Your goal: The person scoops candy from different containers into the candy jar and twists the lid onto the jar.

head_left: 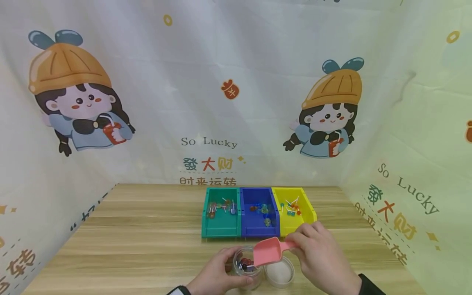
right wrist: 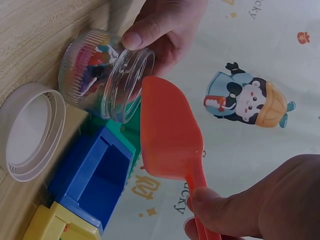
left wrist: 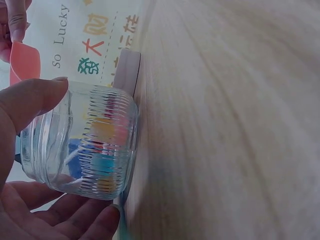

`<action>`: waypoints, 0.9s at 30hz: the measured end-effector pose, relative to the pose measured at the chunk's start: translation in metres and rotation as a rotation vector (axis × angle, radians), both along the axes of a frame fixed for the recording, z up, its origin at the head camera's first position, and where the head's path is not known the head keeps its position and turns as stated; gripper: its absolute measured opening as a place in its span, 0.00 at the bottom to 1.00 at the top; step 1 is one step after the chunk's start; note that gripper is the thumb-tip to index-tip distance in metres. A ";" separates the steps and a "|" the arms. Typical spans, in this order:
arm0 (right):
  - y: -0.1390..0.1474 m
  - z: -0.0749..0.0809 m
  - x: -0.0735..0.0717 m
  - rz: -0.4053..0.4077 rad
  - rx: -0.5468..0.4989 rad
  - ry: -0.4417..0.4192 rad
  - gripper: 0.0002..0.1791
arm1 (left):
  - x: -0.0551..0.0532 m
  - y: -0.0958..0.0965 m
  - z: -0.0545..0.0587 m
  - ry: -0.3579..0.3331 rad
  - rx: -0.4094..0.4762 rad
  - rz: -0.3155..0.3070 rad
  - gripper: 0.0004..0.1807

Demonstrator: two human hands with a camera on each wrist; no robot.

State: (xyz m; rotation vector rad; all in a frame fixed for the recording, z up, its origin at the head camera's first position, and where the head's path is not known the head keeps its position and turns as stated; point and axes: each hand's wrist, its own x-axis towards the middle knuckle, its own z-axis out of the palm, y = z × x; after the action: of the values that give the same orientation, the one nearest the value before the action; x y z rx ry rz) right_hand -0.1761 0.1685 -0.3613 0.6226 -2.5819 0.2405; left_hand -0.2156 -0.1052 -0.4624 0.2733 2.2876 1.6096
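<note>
My left hand [head_left: 217,275] holds a clear glass jar [left wrist: 80,135] between thumb and fingers, one on each side. Inside the jar lie colourful candies [right wrist: 95,62], some with white sticks. My right hand [head_left: 326,256] pinches the handle of a pink scoop [head_left: 268,251]. The scoop's head is tilted over the jar's open mouth, close to its rim; in the right wrist view the scoop [right wrist: 170,130] looks bare. Beside the jar, on its right, a white lid [head_left: 280,272] lies on the table with its hollow side up.
Behind the jar stand three joined bins: green [head_left: 221,231], blue [head_left: 259,231] and yellow [head_left: 307,205]. Small lollipops lie in the green and yellow ones, and colourful candies in the blue one. Printed cloth [head_left: 206,102] hangs around the wooden table [head_left: 140,246].
</note>
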 end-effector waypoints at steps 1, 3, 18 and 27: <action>0.000 -0.001 0.000 0.003 -0.001 0.003 0.07 | 0.000 0.000 0.000 -0.004 0.003 0.002 0.40; 0.001 -0.002 0.000 0.006 -0.003 0.011 0.07 | 0.000 0.000 -0.001 -0.008 0.006 0.003 0.40; 0.002 -0.001 -0.001 0.005 -0.024 0.010 0.08 | 0.002 0.000 0.006 -0.010 0.014 0.001 0.48; 0.000 0.000 -0.001 -0.002 -0.028 0.003 0.08 | 0.002 -0.014 0.019 0.024 0.037 -0.026 0.48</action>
State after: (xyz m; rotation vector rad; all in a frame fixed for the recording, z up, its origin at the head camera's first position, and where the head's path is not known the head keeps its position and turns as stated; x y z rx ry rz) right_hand -0.1768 0.1687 -0.3610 0.6097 -2.5718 0.2747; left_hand -0.2139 -0.1193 -0.4438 0.3317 2.2639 1.6451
